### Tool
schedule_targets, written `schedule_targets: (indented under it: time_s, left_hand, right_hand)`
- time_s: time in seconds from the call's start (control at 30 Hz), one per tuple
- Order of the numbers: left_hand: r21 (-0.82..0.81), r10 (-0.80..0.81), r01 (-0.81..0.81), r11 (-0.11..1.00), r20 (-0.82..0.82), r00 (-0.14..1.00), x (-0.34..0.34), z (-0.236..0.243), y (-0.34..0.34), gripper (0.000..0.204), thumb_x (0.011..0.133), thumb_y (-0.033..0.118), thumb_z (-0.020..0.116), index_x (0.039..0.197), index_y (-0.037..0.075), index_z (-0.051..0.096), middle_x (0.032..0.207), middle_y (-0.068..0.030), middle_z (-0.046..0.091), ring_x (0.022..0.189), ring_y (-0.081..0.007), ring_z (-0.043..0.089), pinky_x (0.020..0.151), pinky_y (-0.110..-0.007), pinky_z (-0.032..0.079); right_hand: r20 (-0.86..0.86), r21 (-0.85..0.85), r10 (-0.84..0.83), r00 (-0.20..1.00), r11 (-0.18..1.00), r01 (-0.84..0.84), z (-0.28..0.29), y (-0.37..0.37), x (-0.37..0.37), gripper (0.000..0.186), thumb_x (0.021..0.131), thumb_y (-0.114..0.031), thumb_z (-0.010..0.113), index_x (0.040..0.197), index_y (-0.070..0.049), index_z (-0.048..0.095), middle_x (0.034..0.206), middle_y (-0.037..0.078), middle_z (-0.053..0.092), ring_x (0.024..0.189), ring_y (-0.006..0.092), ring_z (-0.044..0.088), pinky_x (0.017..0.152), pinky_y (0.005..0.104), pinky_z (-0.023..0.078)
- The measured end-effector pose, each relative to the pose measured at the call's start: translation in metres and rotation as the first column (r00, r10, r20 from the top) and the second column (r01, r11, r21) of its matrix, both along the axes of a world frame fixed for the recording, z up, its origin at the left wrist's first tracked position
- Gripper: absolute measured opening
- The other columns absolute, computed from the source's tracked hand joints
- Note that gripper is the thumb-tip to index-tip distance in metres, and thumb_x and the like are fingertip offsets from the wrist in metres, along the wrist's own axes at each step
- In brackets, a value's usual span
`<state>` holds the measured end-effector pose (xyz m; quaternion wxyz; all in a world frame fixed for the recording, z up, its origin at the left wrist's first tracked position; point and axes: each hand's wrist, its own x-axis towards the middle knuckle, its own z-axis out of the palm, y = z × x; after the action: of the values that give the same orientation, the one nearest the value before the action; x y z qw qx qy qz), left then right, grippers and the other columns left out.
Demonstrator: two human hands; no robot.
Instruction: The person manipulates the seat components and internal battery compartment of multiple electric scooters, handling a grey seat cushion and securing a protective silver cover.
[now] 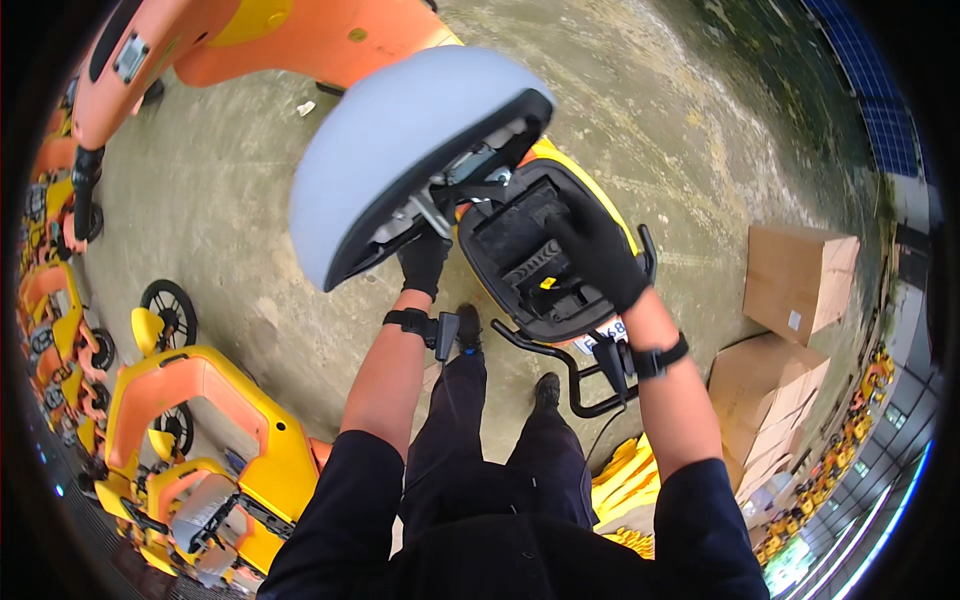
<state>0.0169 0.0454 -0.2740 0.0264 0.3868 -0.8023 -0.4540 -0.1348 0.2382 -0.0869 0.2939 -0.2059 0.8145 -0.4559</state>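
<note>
Standing over an orange and yellow scooter point(300, 40), the person works with both gloved hands at its raised seat point(400, 150). That seat is a rounded grey pad with a black underside, tipped up on its hinge so the metal bracket beneath shows. Under it lies the open battery compartment point(530, 260), a black tub rimmed in yellow, with dark ribbed parts and a small yellow tab inside.

Left hand point(424, 258), in a black glove, reaches up beneath the seat at the bracket; whether its grip is closed on anything cannot be told. Right hand point(600, 250), also gloved, lies over the right part of the compartment, fingers curled down against the black parts inside, grip partly closed. Each wrist carries a black strap with a small device.

Cardboard boxes point(795, 280) stand on the concrete floor point(230, 200) to the right. More yellow and orange scooters point(200, 420) crowd the near left.
</note>
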Motion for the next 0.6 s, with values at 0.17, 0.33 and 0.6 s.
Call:
schedule_targets:
  time_s: [0.17,0.33,0.6]
  left_hand:
    - [0.59,0.242,-0.207,0.781,0.02,0.97,0.0,0.018,0.0,0.022,0.081,0.022,0.061,0.09,0.002,0.058,0.071,-0.0055,0.058,0.06,-0.0136,0.057,0.05,-0.024,0.047]
    - [0.698,0.52,-0.31,0.646,-0.106,0.847,-0.019,0.006,0.0,0.022,0.085,0.022,0.055,0.1,0.006,0.055,0.082,-0.0066,0.058,0.068,-0.0163,0.057,0.057,-0.028,0.049]
    - [0.433,0.106,0.028,0.901,-0.283,0.953,-0.01,0.009,-0.026,0.028,0.084,0.022,0.054,0.109,0.009,0.052,0.093,-0.0078,0.057,0.075,-0.0204,0.058,0.066,-0.03,0.049]
  right_hand:
    - [0.0,-0.038,0.001,1.0,0.999,-0.001,0.055,0.075,0.079,0.034,0.083,-0.003,0.054,0.116,0.0,0.048,0.08,0.002,0.056,0.072,0.0075,0.051,0.065,0.0223,0.043]
    - [-0.062,0.009,-0.038,0.997,0.999,0.039,0.077,0.129,0.135,0.033,0.076,-0.006,0.059,0.108,-0.003,0.055,0.075,0.012,0.057,0.067,0.027,0.055,0.06,0.0346,0.044]
    - [0.102,-0.061,-0.277,0.956,0.957,0.283,0.076,0.193,0.211,0.03,0.074,-0.005,0.059,0.104,-0.004,0.057,0.083,0.015,0.059,0.077,0.0314,0.057,0.067,0.0362,0.046]
